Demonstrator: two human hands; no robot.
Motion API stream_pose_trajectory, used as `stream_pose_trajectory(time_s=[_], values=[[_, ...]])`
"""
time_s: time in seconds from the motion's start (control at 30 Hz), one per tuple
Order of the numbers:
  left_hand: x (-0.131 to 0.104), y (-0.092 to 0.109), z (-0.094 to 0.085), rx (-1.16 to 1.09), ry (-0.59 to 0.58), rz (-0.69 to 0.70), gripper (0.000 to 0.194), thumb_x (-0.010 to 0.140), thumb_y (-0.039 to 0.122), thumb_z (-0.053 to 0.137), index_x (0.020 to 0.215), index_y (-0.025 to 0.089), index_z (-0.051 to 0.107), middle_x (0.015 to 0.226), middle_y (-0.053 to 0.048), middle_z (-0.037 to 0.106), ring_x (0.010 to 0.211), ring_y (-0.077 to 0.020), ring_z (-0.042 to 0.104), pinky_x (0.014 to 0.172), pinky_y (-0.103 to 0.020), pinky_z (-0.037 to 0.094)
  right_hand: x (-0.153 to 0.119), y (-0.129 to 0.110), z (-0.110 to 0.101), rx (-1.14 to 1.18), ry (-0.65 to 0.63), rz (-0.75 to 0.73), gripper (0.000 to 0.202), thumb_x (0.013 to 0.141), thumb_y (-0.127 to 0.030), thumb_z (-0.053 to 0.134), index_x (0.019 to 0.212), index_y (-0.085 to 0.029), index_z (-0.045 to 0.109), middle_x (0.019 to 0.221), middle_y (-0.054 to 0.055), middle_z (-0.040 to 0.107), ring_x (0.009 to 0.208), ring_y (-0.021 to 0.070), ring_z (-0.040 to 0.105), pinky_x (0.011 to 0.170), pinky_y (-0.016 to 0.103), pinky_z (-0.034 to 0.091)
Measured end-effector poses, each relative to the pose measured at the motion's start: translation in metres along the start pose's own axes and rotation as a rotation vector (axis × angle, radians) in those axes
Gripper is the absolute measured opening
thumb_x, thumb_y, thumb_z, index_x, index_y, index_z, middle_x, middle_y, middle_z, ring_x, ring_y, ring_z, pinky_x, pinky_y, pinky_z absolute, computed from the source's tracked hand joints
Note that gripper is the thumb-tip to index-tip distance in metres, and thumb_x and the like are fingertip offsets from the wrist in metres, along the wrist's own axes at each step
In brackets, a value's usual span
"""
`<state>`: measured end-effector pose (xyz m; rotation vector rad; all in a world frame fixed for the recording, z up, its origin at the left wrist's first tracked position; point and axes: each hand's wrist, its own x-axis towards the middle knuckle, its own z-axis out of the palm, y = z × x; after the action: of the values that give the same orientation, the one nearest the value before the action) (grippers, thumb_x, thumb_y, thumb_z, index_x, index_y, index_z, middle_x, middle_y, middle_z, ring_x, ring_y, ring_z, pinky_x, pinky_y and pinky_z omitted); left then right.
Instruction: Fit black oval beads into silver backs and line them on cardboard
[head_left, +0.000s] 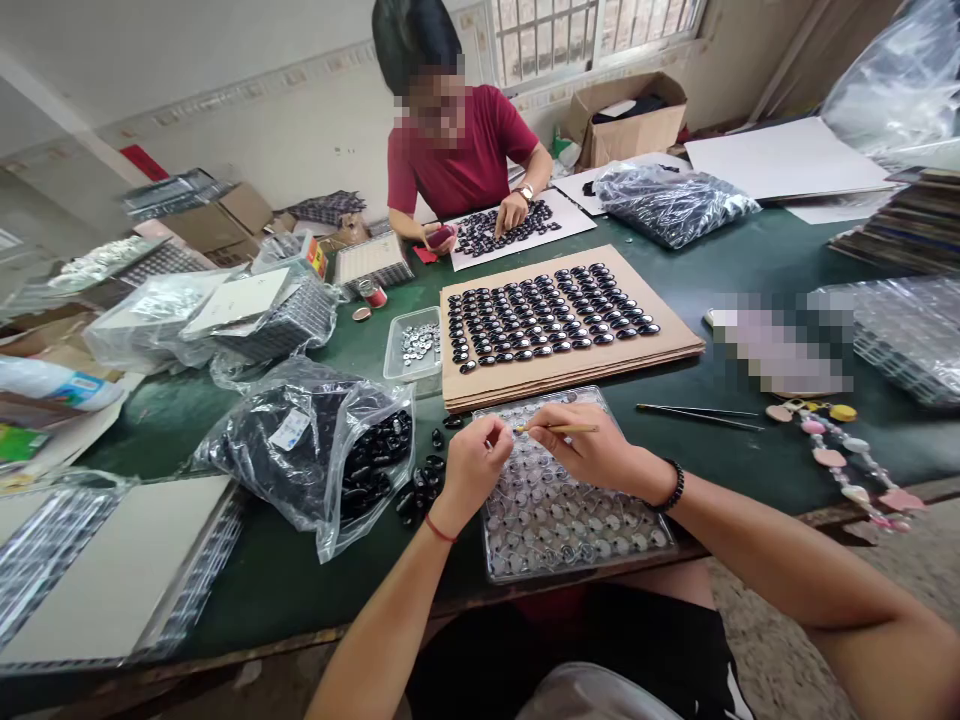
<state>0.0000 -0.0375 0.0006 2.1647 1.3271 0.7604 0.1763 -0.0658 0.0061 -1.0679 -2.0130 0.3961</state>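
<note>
My left hand [480,458] has thumb and forefinger pinched together over the left part of a clear plastic tray; what they hold, if anything, is too small to name. Close beside those fingertips, my right hand [574,440] grips a thin wooden stick [577,428]. Its pale handle sticks out to the right and its tip points at the left fingers. Beneath both hands lies the tray [495,562], with rows of small round pieces in it. Loose glossy black beads [429,480] lie to the left, at the mouth of a plastic bag [262,440] full of them.
Stacked brown boards [679,345] carry rows of black oval pieces. A small clear box [394,350] holds silvery parts. Tweezers [701,412], a phone-like object [780,350] and a beaded strap [825,455] lie right. Opposite, a co-worker [480,150] handles black pieces on white board.
</note>
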Motion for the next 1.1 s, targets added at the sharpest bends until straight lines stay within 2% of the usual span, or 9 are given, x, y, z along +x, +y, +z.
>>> stream_pose_trajectory(time_s=[0.1, 0.23, 0.3, 0.43, 0.53, 0.63, 0.77, 0.93, 1.1], values=[[0.001, -0.001, -0.001, -0.067, 0.007, -0.037, 0.023, 0.080, 0.028, 0.045, 0.059, 0.018, 0.049, 0.056, 0.003, 0.050, 0.053, -0.0101, 0.044, 0.053, -0.022, 0.033, 0.000, 0.002, 0.000, 0.017, -0.005, 0.027, 0.020, 0.089, -0.028, 0.042, 0.080, -0.017, 0.056, 0.065, 0.002, 0.059, 0.056, 0.0114, 0.050, 0.054, 0.022, 0.034], [0.005, -0.005, -0.007, -0.395, 0.070, -0.207, 0.025, 0.080, 0.032, 0.045, 0.062, 0.016, 0.051, 0.057, 0.002, 0.054, 0.053, -0.0097, 0.049, 0.054, -0.022, 0.040, -0.001, 0.008, 0.000, 0.046, 0.055, 0.109, 0.017, 0.087, -0.028, 0.045, 0.079, -0.018, 0.056, 0.065, 0.002, 0.059, 0.057, 0.0117, 0.051, 0.054, 0.023, 0.035], [0.007, -0.006, -0.009, -0.551, 0.097, -0.285, 0.023, 0.078, 0.036, 0.051, 0.072, 0.015, 0.057, 0.065, 0.000, 0.059, 0.054, -0.0090, 0.051, 0.055, -0.022, 0.043, -0.001, 0.009, -0.001, 0.138, 0.105, 0.177, 0.017, 0.087, -0.029, 0.046, 0.078, -0.018, 0.056, 0.063, 0.001, 0.057, 0.053, 0.0102, 0.048, 0.051, 0.022, 0.035], [0.007, -0.006, -0.006, -0.713, -0.053, -0.323, 0.043, 0.064, 0.036, 0.069, 0.101, 0.015, 0.062, 0.090, -0.006, 0.065, 0.058, -0.0082, 0.054, 0.056, -0.022, 0.045, 0.000, 0.004, -0.003, 0.438, 0.155, 0.279, 0.022, 0.087, -0.035, 0.045, 0.077, -0.017, 0.053, 0.066, 0.000, 0.056, 0.046, 0.0068, 0.048, 0.043, 0.019, 0.037], [0.004, -0.004, -0.003, -0.748, -0.136, -0.322, 0.044, 0.061, 0.036, 0.072, 0.099, 0.014, 0.065, 0.083, -0.006, 0.067, 0.053, -0.0080, 0.053, 0.050, -0.021, 0.044, 0.002, -0.001, -0.002, 0.613, 0.154, 0.306, 0.023, 0.087, -0.037, 0.046, 0.078, -0.017, 0.053, 0.065, -0.001, 0.056, 0.043, 0.0054, 0.048, 0.040, 0.018, 0.039], [0.001, -0.002, -0.003, -0.749, -0.134, -0.296, 0.036, 0.063, 0.037, 0.071, 0.090, 0.014, 0.068, 0.062, -0.002, 0.063, 0.047, -0.0079, 0.050, 0.046, -0.021, 0.042, 0.003, -0.003, -0.002, 0.713, 0.152, 0.327, 0.023, 0.086, -0.037, 0.048, 0.079, -0.016, 0.054, 0.063, -0.002, 0.056, 0.042, 0.0050, 0.049, 0.039, 0.017, 0.040], [0.000, -0.002, -0.004, -0.784, -0.117, -0.256, 0.034, 0.063, 0.036, 0.072, 0.087, 0.014, 0.067, 0.056, 0.000, 0.060, 0.048, -0.0092, 0.052, 0.047, -0.022, 0.045, 0.004, -0.002, -0.001, 0.821, 0.152, 0.346, 0.024, 0.085, -0.038, 0.049, 0.079, -0.016, 0.055, 0.062, -0.002, 0.056, 0.042, 0.0056, 0.049, 0.038, 0.019, 0.039], [0.000, -0.004, -0.003, -0.770, -0.086, -0.249, 0.031, 0.065, 0.034, 0.071, 0.089, 0.014, 0.067, 0.051, 0.003, 0.056, 0.041, -0.0057, 0.047, 0.043, -0.018, 0.040, 0.001, -0.001, 0.003, 0.798, 0.214, 0.350, 0.022, 0.085, -0.038, 0.050, 0.078, -0.017, 0.056, 0.062, -0.002, 0.054, 0.043, 0.0062, 0.048, 0.039, 0.020, 0.038], [0.001, -0.005, -0.002, -0.791, -0.080, -0.239, 0.030, 0.064, 0.032, 0.072, 0.088, 0.014, 0.068, 0.053, 0.002, 0.057, 0.042, -0.0056, 0.047, 0.042, -0.018, 0.041, -0.003, -0.003, 0.006, 0.802, 0.228, 0.296, 0.019, 0.087, -0.034, 0.048, 0.079, -0.018, 0.056, 0.065, -0.001, 0.054, 0.045, 0.0065, 0.047, 0.041, 0.020, 0.037]])
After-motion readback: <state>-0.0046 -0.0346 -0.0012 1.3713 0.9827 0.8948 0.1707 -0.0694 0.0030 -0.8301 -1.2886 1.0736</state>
